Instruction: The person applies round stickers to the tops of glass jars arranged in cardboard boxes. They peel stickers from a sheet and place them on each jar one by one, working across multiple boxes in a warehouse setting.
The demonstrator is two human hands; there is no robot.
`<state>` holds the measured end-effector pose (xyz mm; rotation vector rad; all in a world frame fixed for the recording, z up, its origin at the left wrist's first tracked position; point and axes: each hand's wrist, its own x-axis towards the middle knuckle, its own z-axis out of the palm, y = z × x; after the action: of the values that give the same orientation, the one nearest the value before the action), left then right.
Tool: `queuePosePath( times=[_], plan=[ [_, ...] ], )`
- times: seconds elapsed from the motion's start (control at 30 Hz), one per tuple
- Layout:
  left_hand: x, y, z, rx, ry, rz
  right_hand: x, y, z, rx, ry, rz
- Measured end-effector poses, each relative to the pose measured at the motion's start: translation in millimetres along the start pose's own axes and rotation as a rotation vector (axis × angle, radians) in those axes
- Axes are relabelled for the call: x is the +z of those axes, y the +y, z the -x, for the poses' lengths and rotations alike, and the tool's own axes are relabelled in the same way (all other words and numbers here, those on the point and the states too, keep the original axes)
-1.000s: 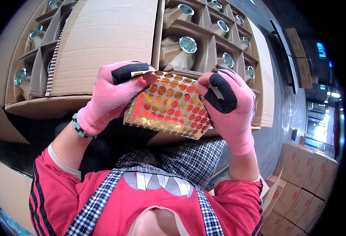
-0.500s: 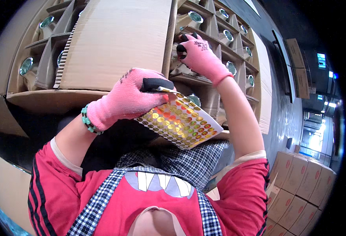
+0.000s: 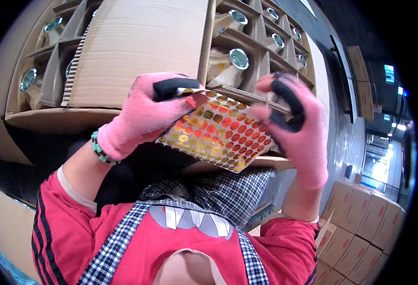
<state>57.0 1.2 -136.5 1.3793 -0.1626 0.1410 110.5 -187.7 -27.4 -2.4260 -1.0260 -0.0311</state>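
Observation:
A sheet of round gold stickers (image 3: 218, 128) with orange-red glints is pinched at its upper left by my left hand (image 3: 147, 107), in a pink glove with black fingertips. Near the sheet's right edge is my right hand (image 3: 297, 118), gloved alike and slightly blurred. Its thumb and fingers are curved but apart, with nothing visible between them. Beyond the hands, a clear glass vessel with a round greenish rim (image 3: 239, 59) lies tilted in a compartment of the divided carton (image 3: 261, 61). A small gold spot shows on its side.
More glass vessels (image 3: 53, 24) sit among cardboard dividers on the left. A flat cardboard sheet (image 3: 142, 52) covers the carton's middle. Stacked brown boxes (image 3: 356, 218) stand at lower right, with other cartons (image 3: 358, 71) farther off.
My right hand has drawn back from the carton compartment toward the sheet's right edge, uncovering the glass vessel there. My left hand and the sheet have shifted slightly left and up.

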Motion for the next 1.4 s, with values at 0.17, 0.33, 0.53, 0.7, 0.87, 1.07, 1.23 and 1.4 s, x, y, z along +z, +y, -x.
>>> queuePosePath(
  times=[0.17,0.33,0.53,0.7,0.87,1.07,1.23,1.4],
  plan=[
    [-5.9,-2.9,-4.8,0.191,-0.092,-0.107,12.2,3.4,12.5,0.153,-0.12,0.002],
    [-4.1,2.2,-4.4,0.157,-0.097,-0.137,13.2,2.3,18.1,0.064,-0.087,0.177],
    [-0.8,2.2,-5.3,0.216,-0.123,-0.135,13.3,-3.5,18.8,0.162,-0.025,-0.017],
    [-3.8,0.2,-5.2,0.293,-0.169,-0.124,12.6,-6.2,19.1,0.045,0.031,0.044],
    [-2.0,4.4,1.1,0.164,-0.066,-0.019,16.0,-4.1,19.4,0.041,0.027,0.071],
    [-3.1,4.0,2.2,0.096,-0.057,-0.033,16.7,-11.8,14.3,-0.025,0.135,0.04],
    [-3.1,4.1,2.3,0.037,-0.067,-0.083,14.4,-10.4,16.3,0.016,0.075,0.005],
    [-17.4,3.2,-2.8,0.053,0.222,0.18,12.0,-6.7,23.9,0.003,0.336,-0.212]
  ],
)
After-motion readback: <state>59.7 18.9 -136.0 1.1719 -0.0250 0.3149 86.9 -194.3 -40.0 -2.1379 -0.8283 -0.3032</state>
